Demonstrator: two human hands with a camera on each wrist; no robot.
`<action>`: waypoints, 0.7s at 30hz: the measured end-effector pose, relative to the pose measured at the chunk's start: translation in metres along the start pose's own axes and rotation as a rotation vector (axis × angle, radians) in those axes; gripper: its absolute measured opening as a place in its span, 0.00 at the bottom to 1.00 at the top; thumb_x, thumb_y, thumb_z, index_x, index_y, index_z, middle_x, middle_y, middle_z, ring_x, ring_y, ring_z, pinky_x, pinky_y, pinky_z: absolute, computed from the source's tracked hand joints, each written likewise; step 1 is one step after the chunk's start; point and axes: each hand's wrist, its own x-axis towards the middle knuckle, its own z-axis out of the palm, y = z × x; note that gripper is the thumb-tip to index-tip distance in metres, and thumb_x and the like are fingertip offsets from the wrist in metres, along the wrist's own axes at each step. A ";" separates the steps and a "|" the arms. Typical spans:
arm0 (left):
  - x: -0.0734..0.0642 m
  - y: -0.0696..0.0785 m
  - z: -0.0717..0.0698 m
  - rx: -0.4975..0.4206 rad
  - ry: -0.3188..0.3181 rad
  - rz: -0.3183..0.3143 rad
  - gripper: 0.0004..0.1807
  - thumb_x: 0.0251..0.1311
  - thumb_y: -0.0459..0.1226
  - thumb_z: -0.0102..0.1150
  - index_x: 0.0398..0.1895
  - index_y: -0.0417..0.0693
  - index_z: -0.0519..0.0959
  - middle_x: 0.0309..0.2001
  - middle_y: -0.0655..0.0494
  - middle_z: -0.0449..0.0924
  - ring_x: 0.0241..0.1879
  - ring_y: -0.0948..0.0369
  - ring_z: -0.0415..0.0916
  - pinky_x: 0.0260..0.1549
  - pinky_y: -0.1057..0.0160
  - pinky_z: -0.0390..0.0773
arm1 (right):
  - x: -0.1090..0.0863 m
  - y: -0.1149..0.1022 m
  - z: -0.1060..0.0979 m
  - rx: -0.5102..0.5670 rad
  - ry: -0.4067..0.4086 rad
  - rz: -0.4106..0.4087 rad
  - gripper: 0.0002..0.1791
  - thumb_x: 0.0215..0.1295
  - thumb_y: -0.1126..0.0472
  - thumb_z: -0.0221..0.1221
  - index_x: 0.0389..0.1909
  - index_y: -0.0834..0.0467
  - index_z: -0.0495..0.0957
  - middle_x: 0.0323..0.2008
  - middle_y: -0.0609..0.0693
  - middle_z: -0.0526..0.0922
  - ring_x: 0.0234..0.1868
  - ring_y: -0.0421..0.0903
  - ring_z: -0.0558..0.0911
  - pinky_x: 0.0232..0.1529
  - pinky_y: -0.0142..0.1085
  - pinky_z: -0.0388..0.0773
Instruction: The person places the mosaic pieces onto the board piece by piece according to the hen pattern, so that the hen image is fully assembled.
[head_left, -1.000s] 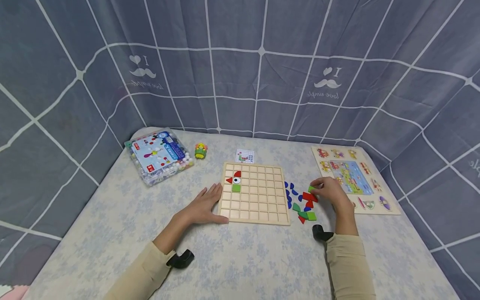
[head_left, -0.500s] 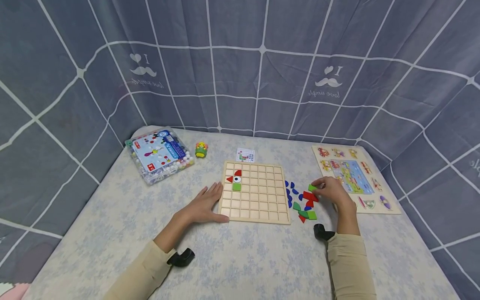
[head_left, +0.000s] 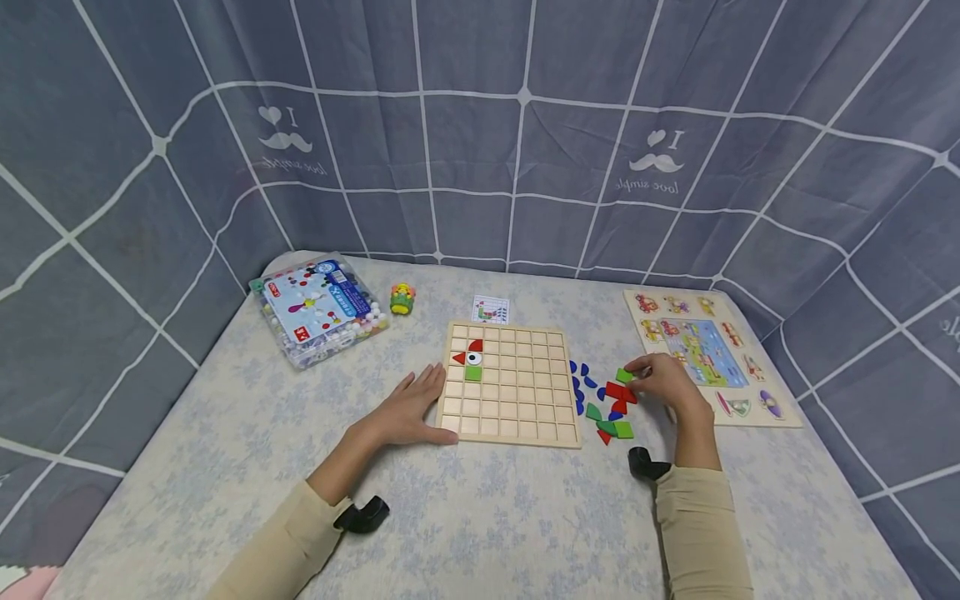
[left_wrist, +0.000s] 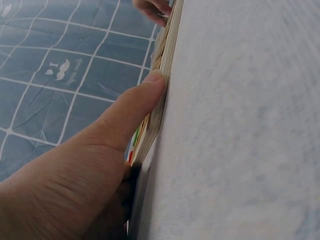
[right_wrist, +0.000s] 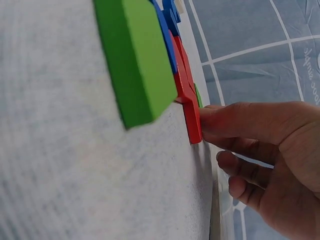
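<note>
Right hand [head_left: 666, 383] is at the loose green tile [head_left: 623, 376], right of the grid board [head_left: 517, 408]. Grip nearly closed, thumb and fingers bent in together at the tile's right edge; can't tell if they pinch it or only touch. Tile sits left of the fingertips, most of its top face showing, on the far side of the red tiles [head_left: 617, 391]. Right wrist view: thumb tip right by a red tile's end, thin green sliver just past it. Left grip is spread, nothing pinched: left hand [head_left: 408, 414] has its fingers extended along the board's left edge, thumb on the front edge near the corner. Upper left cells carry a red quarter-round [head_left: 476, 346], red triangle [head_left: 459, 359], eye tile [head_left: 474, 359] and green square [head_left: 473, 374]. Blue half-rounds [head_left: 578, 398] lie between board and right hand. Lower green tile [head_left: 623, 430] is closer to the person. Pattern card [head_left: 491, 311] lies on the desk [head_left: 525, 517] behind the board.
</note>
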 end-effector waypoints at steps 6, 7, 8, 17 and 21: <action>-0.001 0.000 -0.001 -0.005 -0.004 -0.001 0.65 0.50 0.63 0.66 0.77 0.38 0.41 0.79 0.43 0.36 0.79 0.48 0.34 0.75 0.43 0.37 | 0.000 0.000 0.000 -0.008 0.009 -0.025 0.19 0.59 0.60 0.66 0.50 0.65 0.82 0.44 0.61 0.82 0.39 0.51 0.76 0.39 0.36 0.75; -0.001 0.000 -0.001 -0.006 -0.004 -0.001 0.65 0.50 0.63 0.66 0.77 0.38 0.41 0.79 0.43 0.36 0.79 0.48 0.34 0.75 0.43 0.37 | 0.000 0.000 0.000 -0.005 0.011 -0.028 0.20 0.59 0.60 0.66 0.50 0.65 0.82 0.44 0.61 0.82 0.39 0.50 0.76 0.38 0.35 0.74; 0.000 0.001 -0.001 -0.005 -0.005 -0.001 0.65 0.50 0.63 0.66 0.77 0.38 0.41 0.79 0.43 0.36 0.79 0.48 0.34 0.75 0.43 0.37 | 0.000 0.000 0.000 0.000 0.013 -0.028 0.19 0.59 0.60 0.66 0.50 0.65 0.82 0.43 0.61 0.83 0.39 0.50 0.75 0.38 0.34 0.74; 0.000 0.001 0.000 0.002 -0.003 -0.001 0.64 0.50 0.63 0.66 0.77 0.38 0.41 0.79 0.43 0.36 0.79 0.48 0.34 0.75 0.43 0.37 | -0.004 -0.007 -0.001 0.016 0.037 -0.046 0.20 0.59 0.59 0.66 0.50 0.65 0.82 0.43 0.60 0.83 0.38 0.49 0.76 0.35 0.33 0.73; 0.000 0.001 0.000 0.004 -0.002 -0.002 0.64 0.50 0.63 0.66 0.77 0.38 0.41 0.79 0.43 0.36 0.79 0.48 0.34 0.75 0.43 0.37 | -0.004 -0.016 0.000 0.006 0.048 -0.051 0.20 0.59 0.58 0.66 0.49 0.64 0.83 0.43 0.59 0.84 0.38 0.49 0.76 0.36 0.32 0.74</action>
